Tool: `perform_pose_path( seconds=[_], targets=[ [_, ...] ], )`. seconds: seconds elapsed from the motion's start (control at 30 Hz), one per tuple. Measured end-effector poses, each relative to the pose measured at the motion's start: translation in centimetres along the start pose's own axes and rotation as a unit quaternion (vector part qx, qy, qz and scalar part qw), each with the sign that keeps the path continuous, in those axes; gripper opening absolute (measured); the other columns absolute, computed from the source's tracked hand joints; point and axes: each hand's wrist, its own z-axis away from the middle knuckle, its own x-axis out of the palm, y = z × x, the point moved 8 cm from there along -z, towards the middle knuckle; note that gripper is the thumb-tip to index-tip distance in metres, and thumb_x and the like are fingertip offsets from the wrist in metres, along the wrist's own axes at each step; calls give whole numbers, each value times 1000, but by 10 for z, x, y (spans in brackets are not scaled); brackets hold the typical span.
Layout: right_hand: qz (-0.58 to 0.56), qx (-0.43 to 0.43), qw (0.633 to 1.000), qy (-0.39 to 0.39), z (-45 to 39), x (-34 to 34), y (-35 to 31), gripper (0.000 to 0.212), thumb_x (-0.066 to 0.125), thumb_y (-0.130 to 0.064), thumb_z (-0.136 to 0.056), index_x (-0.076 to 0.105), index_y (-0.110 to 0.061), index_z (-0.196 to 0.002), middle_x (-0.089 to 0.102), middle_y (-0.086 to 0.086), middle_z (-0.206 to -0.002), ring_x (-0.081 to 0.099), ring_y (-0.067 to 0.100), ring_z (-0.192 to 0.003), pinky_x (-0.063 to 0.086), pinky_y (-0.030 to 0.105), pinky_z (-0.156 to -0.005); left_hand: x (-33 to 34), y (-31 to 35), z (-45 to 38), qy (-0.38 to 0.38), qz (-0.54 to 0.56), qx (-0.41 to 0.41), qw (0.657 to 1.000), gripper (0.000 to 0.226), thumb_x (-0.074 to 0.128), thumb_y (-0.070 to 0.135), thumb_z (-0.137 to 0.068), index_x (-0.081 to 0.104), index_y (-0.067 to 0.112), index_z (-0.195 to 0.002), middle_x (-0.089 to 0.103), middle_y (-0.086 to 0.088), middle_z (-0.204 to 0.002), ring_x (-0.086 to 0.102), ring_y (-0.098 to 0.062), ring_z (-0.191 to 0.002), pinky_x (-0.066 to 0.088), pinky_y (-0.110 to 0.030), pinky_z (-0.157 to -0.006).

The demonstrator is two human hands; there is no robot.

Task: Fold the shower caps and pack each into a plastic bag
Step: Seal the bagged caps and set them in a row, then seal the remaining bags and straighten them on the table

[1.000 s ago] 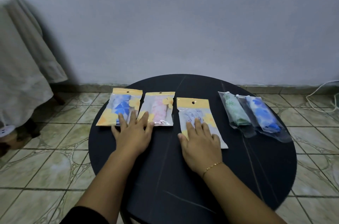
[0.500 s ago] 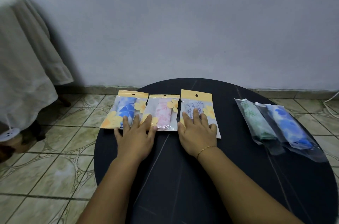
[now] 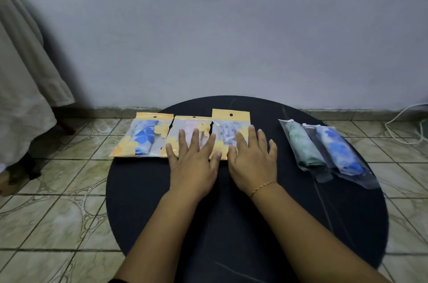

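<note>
On the round black counter [image 3: 162,201], three packed bags lay side by side, long axes running away from the person, hole-punched headers pointing at the wall. The left hand [image 3: 193,167] pressed flat, fingers spread, on the middle bag [image 3: 185,129], and the right hand [image 3: 253,167] likewise on the right bag [image 3: 228,129]. The left bag [image 3: 144,136], beyond the left hand, overhung the counter's edge, so a sideways nudge could probably tip it off.

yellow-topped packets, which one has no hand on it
The packet with the blue cap, at the left end of the row. The left hand rests on the pink one, the right hand on the purple-patterned one.
</note>
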Motion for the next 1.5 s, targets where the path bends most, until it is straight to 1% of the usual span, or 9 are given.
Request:
perform_pose_path(
  seconds=[0.2,0.4,0.6,0.8,1.0,1.1,1.23,1.4,1.5],
  targets=[
    [24,84,995,43,16,-42,58,58,27,-40,-97,18,-17,-150,7,13,-158,1,26,-145,-1,43,-116,16,68,18,-15,-4,84,996,51,20,50,-100,10,40,-150,-7,1,-160,-26,-24,-143,-18,-51,-111],
    [35,133,990,-8,38,-37,105,62,25,-46,-97,15,-16,-150,9,15,-158,-1,29,-145,-3,45,-116,33,111,36,-47,-12,129,990,52,20,48,-101,4,41,-150,-7,1,-160,-26,-24,-142,-20,-49,-110],
    [54,82,995,-3,50,-37,100,59,27,-51,-96,24,-21,-146,28,7,-151,4,30,-145,-8,51,-114,38,118,46,-39,-27,146,988,51,22,37,-103,3,39,-150,-7,2,-160,-23,-24,-144,-18,-49,-111],
    [4,39,999,8,76,-44,87,51,32,-44,-96,29,-27,-144,42,-3,-141,28,19,-136,0,50,-114,38,119,51,-48,0,176,983,58,27,21,-102,-1,33,-151,-10,6,-160,-20,-19,-145,-16,-41,-114],
    [-212,-21,976,-38,111,-57,83,48,34,-18,-94,35,-38,-138,57,-11,-125,48,9,-115,23,34,-103,38,122,69,-86,55,271,957,71,41,4,-93,11,30,-151,3,12,-159,-5,-10,-146,-4,-29,-116],
    [-282,-44,957,-55,127,-56,91,56,39,-9,-90,39,-40,-137,58,-6,-127,49,11,-120,31,38,-108,32,124,83,-100,91,286,949,71,41,-3,-88,23,28,-149,16,10,-158,9,-10,-146,6,-28,-116],
    [-255,-73,964,-16,141,-57,96,53,50,-14,-88,44,-34,-136,53,-11,-132,45,12,-124,36,42,-105,25,122,98,-67,156,290,942,72,48,-2,-81,34,29,-145,40,5,-149,43,-19,-130,36,-30,-104],
    [-191,-82,978,31,147,-60,101,60,66,-21,-82,43,-28,-137,48,-11,-137,41,12,-126,36,37,-102,19,121,117,-39,194,261,945,56,61,13,-85,41,28,-136,59,7,-120,56,-15,-104,42,-23,-81],
    [-175,-95,979,44,145,-58,102,53,70,-16,-77,55,-24,-126,57,-8,-127,47,18,-120,39,38,-98,16,124,126,-15,208,293,933,28,65,13,-82,59,25,-107,60,12,-116,58,-13,-99,47,-29,-81]
  ],
)
